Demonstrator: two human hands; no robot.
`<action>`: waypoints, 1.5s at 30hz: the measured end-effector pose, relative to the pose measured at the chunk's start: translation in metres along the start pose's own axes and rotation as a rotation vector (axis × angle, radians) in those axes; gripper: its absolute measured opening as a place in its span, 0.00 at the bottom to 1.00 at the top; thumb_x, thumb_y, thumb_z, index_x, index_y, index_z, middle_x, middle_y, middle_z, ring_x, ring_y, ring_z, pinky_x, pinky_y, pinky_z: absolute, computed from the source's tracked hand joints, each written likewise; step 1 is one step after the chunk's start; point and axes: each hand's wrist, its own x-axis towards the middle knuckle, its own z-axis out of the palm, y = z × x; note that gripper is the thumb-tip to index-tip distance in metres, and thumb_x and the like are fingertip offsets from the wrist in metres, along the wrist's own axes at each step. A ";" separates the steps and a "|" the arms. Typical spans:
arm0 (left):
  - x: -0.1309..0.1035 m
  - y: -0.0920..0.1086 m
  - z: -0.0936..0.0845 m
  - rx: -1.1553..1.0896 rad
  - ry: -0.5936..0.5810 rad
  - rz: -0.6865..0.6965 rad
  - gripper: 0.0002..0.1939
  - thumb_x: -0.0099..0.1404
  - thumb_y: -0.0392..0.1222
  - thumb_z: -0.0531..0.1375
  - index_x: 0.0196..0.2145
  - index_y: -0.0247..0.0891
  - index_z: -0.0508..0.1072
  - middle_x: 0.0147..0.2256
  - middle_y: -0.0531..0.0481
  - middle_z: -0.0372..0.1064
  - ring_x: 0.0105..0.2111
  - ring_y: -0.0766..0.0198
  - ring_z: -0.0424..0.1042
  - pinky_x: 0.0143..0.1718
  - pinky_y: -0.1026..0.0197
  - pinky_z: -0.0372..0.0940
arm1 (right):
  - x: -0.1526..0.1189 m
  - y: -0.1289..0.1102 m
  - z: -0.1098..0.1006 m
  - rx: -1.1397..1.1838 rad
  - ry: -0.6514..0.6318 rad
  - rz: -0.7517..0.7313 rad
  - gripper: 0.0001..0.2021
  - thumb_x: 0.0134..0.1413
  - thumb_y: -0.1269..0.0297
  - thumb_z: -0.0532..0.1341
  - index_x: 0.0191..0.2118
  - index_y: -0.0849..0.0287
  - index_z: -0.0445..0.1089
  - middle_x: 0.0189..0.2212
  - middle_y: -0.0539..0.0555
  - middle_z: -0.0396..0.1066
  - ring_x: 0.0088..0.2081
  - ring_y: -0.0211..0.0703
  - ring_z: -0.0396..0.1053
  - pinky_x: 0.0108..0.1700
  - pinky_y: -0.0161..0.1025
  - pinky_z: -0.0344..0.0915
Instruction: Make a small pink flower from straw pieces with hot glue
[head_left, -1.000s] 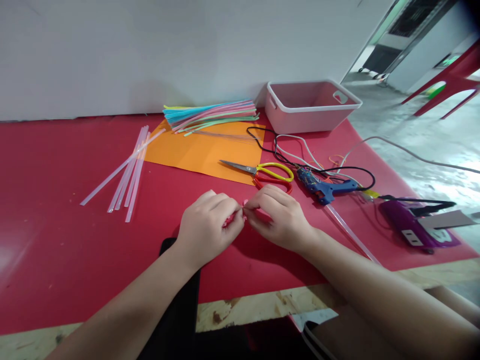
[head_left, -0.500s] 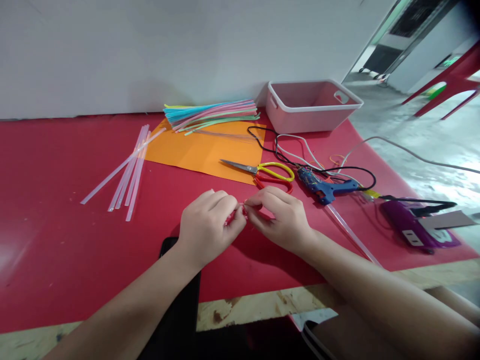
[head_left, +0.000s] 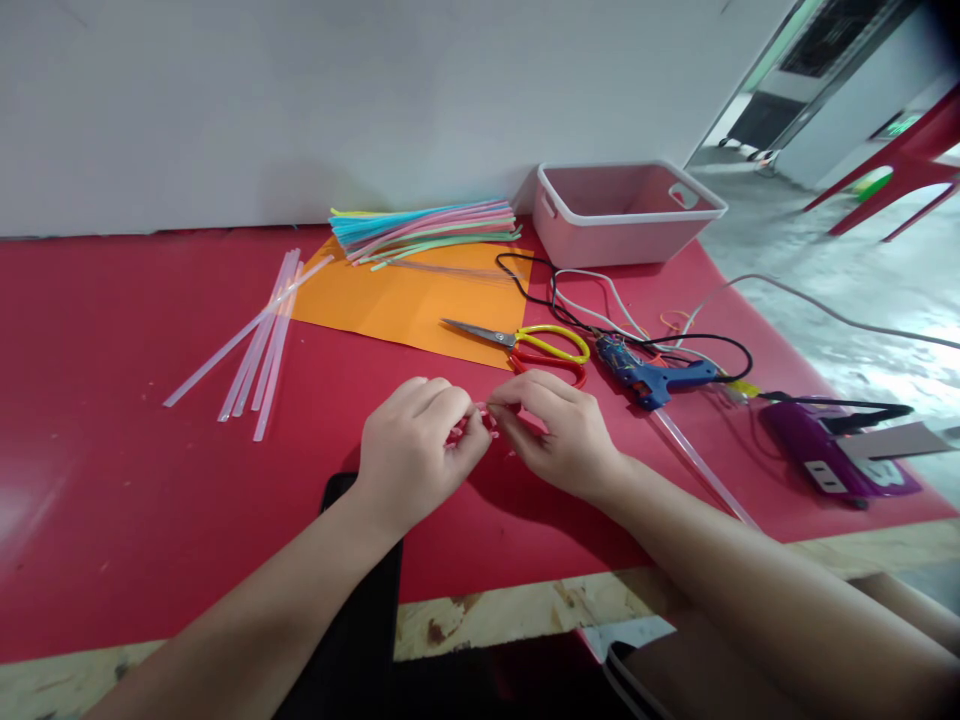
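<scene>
no readable text, white marking [head_left: 887,474] on the purple device [head_left: 787,430], too unclear to make out

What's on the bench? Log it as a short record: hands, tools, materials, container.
Left hand: pinching a small pink piece
Right hand: fingers closed on the same piece
Scissors: handles toward the right, blades over orange paper
Glue gun: blue, right of the scissors, glue stick protruding
Loose glue sticks: crossed pile, left side
Pipe cleaners: multicoloured bundle, paper's back edge
Basket: pink, white-rimmed, back right

A pink, white-rimmed plastic basket [head_left: 607,243] sits on the red tabletop [head_left: 112,480], a red plastic chair [head_left: 889,160] beyond.
</scene>
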 end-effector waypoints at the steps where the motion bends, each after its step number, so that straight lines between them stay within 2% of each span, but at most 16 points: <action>1: 0.000 0.000 0.000 -0.003 -0.002 -0.006 0.13 0.66 0.38 0.54 0.23 0.40 0.62 0.23 0.52 0.60 0.28 0.63 0.59 0.33 0.59 0.59 | 0.000 0.001 -0.001 -0.012 0.000 0.008 0.04 0.59 0.73 0.58 0.36 0.59 0.69 0.31 0.54 0.74 0.33 0.40 0.70 0.37 0.38 0.69; 6: 0.000 0.000 -0.001 -0.022 -0.011 -0.005 0.13 0.67 0.38 0.54 0.24 0.40 0.63 0.23 0.53 0.60 0.28 0.63 0.60 0.34 0.59 0.60 | 0.000 0.002 -0.004 -0.017 0.029 0.048 0.04 0.58 0.72 0.58 0.35 0.58 0.69 0.30 0.53 0.74 0.33 0.40 0.71 0.38 0.39 0.69; 9: 0.000 0.000 -0.001 -0.036 -0.013 -0.014 0.12 0.67 0.39 0.55 0.25 0.39 0.65 0.24 0.52 0.64 0.29 0.62 0.62 0.33 0.59 0.60 | -0.001 0.000 -0.005 0.020 0.010 0.038 0.04 0.57 0.71 0.59 0.37 0.58 0.70 0.32 0.54 0.74 0.34 0.40 0.71 0.40 0.40 0.70; 15: 0.001 -0.002 0.003 -0.109 -0.109 -0.065 0.11 0.69 0.43 0.55 0.30 0.39 0.71 0.24 0.52 0.67 0.28 0.62 0.65 0.36 0.58 0.62 | 0.000 0.006 -0.002 -0.004 0.004 0.019 0.04 0.60 0.71 0.58 0.36 0.58 0.70 0.31 0.53 0.74 0.34 0.40 0.70 0.39 0.39 0.68; 18: 0.003 -0.008 0.005 -0.139 -0.155 -0.101 0.08 0.68 0.42 0.55 0.39 0.38 0.72 0.31 0.49 0.73 0.33 0.59 0.69 0.39 0.56 0.63 | 0.000 0.016 0.001 -0.088 0.012 0.040 0.05 0.61 0.71 0.58 0.37 0.58 0.71 0.33 0.55 0.74 0.36 0.42 0.70 0.41 0.41 0.68; 22: 0.005 -0.020 0.003 -0.069 -0.184 -0.116 0.12 0.68 0.40 0.56 0.48 0.36 0.71 0.41 0.43 0.74 0.41 0.53 0.69 0.44 0.51 0.64 | 0.000 0.025 0.003 -0.190 -0.044 0.022 0.06 0.61 0.67 0.59 0.37 0.58 0.74 0.34 0.56 0.74 0.37 0.45 0.69 0.42 0.45 0.68; 28: 0.006 -0.033 0.000 -0.027 -0.298 -0.074 0.11 0.68 0.37 0.55 0.43 0.38 0.76 0.41 0.45 0.72 0.40 0.55 0.67 0.44 0.52 0.64 | -0.001 0.023 0.004 -0.238 -0.134 0.038 0.09 0.60 0.71 0.58 0.41 0.59 0.76 0.37 0.58 0.72 0.38 0.48 0.66 0.41 0.48 0.68; 33: 0.004 -0.035 0.003 -0.029 -0.363 -0.081 0.07 0.67 0.37 0.57 0.38 0.39 0.75 0.40 0.46 0.70 0.39 0.56 0.66 0.43 0.52 0.64 | -0.001 0.021 0.001 -0.199 -0.079 0.062 0.09 0.61 0.70 0.58 0.41 0.60 0.75 0.37 0.58 0.72 0.39 0.48 0.67 0.44 0.48 0.68; 35: 0.003 -0.035 0.005 -0.016 -0.362 -0.091 0.05 0.67 0.36 0.57 0.35 0.38 0.74 0.39 0.45 0.69 0.39 0.56 0.65 0.41 0.53 0.64 | -0.001 0.020 -0.001 -0.170 -0.092 0.059 0.08 0.59 0.69 0.59 0.41 0.60 0.74 0.38 0.58 0.72 0.40 0.48 0.67 0.45 0.48 0.67; 40: 0.001 -0.033 0.009 0.048 -0.350 -0.075 0.06 0.68 0.35 0.54 0.34 0.37 0.69 0.37 0.44 0.68 0.37 0.55 0.65 0.39 0.53 0.62 | -0.001 0.013 -0.001 -0.141 -0.228 0.052 0.05 0.55 0.64 0.63 0.36 0.59 0.74 0.40 0.58 0.69 0.42 0.49 0.63 0.48 0.50 0.65; 45: 0.006 -0.028 0.008 0.032 -0.237 -0.197 0.05 0.69 0.34 0.52 0.35 0.38 0.66 0.35 0.46 0.69 0.36 0.55 0.65 0.37 0.55 0.61 | -0.002 0.008 0.006 -0.146 -0.270 0.060 0.02 0.54 0.66 0.64 0.33 0.58 0.73 0.41 0.58 0.68 0.44 0.49 0.61 0.49 0.49 0.63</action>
